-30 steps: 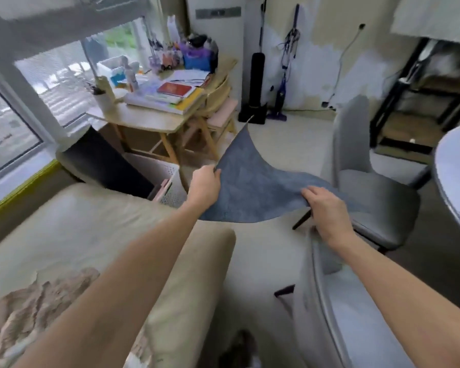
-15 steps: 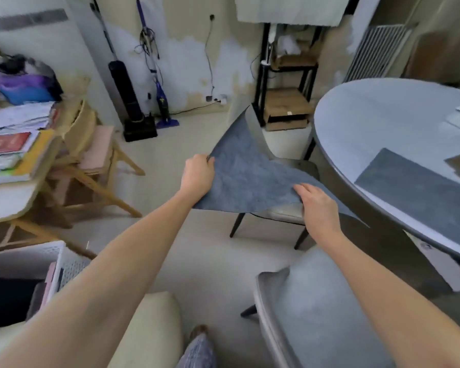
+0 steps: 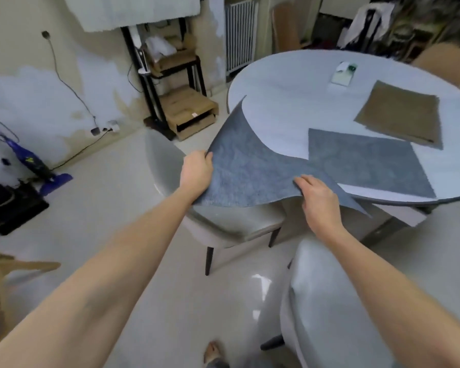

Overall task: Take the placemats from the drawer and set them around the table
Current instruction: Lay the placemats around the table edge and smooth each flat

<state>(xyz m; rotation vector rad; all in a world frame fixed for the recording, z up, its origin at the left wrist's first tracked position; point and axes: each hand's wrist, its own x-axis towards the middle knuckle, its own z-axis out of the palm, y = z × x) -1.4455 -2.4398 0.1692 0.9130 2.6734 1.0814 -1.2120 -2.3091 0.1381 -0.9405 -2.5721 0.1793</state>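
Note:
I hold a blue-grey placemat [image 3: 247,171] in the air in front of me, over the near-left edge of the round pale table [image 3: 290,102]. My left hand [image 3: 197,172] grips its left edge. My right hand [image 3: 316,197] grips its near right edge, fingers curled over the top. The mat sags between them and its far corner sticks up. Two mats lie flat on the table: a second blue-grey one [image 3: 369,163] near the front edge and a brown one [image 3: 401,112] behind it.
A grey chair [image 3: 223,221] stands under the held mat, and another grey chair [image 3: 329,309] is close at lower right. A small white item [image 3: 343,73] lies mid-table. A black shelf with boxes [image 3: 181,96] stands by the wall; a vacuum [image 3: 29,160] is at left.
I have turned right from the desk toward the round table, carrying the mat in both hands. The mat now hangs over the table's edge, and the brown mat has come into sight.

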